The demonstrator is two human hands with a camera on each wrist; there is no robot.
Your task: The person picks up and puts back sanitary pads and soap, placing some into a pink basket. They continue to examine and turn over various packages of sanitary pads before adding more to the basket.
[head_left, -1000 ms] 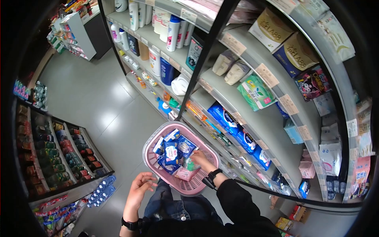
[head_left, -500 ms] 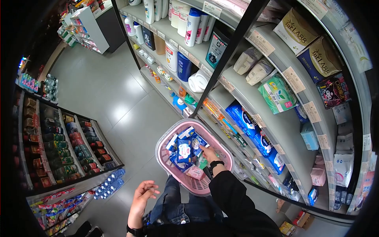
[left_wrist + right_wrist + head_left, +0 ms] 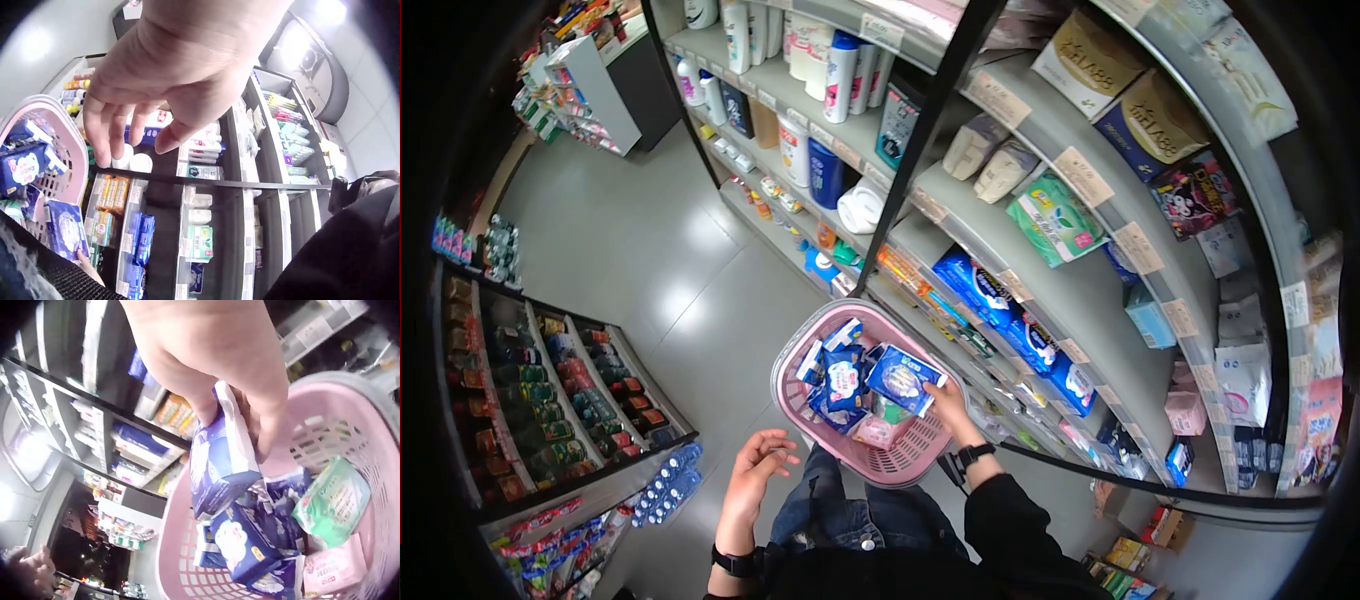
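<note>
**Blue packet (image 3: 900, 378) gripped by the right hand (image 3: 950, 412) above a pink basket (image 3: 331, 400)**

The packet is a flat, rectangular pack, deep blue, with a pale rounded motif on its broad face and a white band along the end nearest the hand. In the head view the broad face is turned upward; in the right wrist view the pack is seen tilted, its white end uppermost. It lies over the right part of the basket, close to the right rim. Its lower end reaches toward a blue pack with a white cloud-shaped panel (image 3: 244, 540); whether the two touch cannot be told.

The right hand pinches the packet at its white end, the thumb on one side and the fingers on the other. The left hand (image 3: 762, 462) is unclenched and unoccupied, its fingers parted and gently bent, beside the basket's near left edge and apart from the rim.

Within the basket, dark blue packs gather toward the left edge; a green packet (image 3: 334, 503) and a pink packet (image 3: 334, 569) lie next to one another toward the near edge. Shelves (image 3: 1040, 300) stand beyond the right rim.
</note>
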